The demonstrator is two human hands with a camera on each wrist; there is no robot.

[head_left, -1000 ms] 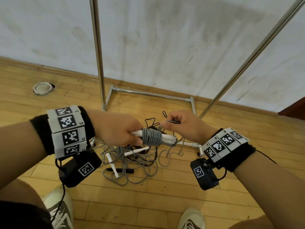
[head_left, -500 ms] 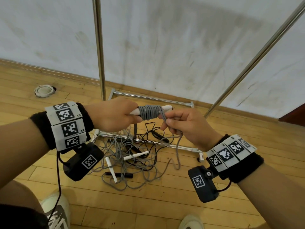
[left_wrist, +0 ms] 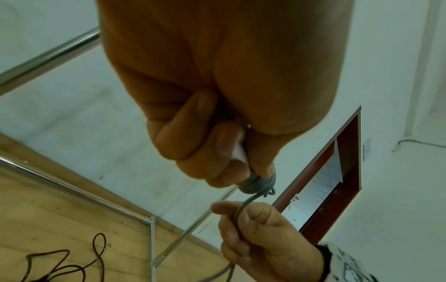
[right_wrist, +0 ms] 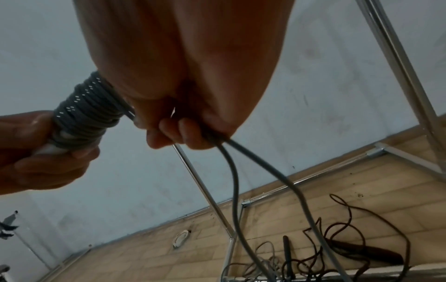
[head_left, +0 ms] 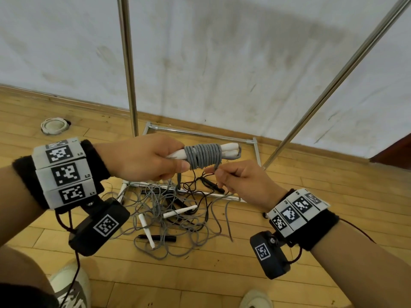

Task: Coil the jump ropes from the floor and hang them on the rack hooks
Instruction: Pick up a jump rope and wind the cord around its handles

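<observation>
My left hand (head_left: 153, 160) grips the white handles (head_left: 230, 147) of a grey jump rope, held level above the floor. A tight grey coil (head_left: 203, 156) (right_wrist: 84, 112) wraps the handles beside my thumb. Just below the coil, my right hand (head_left: 242, 181) pinches the loose grey strand (left_wrist: 237, 215) (right_wrist: 235, 171), which hangs down toward the floor. Under both hands lies a tangle of grey and black ropes (head_left: 169, 218) with white and black handles. The metal rack (head_left: 127, 63) stands behind, and no hooks are in view.
The rack's floor frame (head_left: 200, 134) lies under the hands against the white wall, with a slanted pole (head_left: 329, 90) at the right. A round white fitting (head_left: 54, 125) sits on the wooden floor at left. My shoes (head_left: 71, 287) are near the bottom edge.
Both hands have risen with the handles. The grey coil has gained turns, and my right hand has dropped from the handle tips to just beneath the coil.
</observation>
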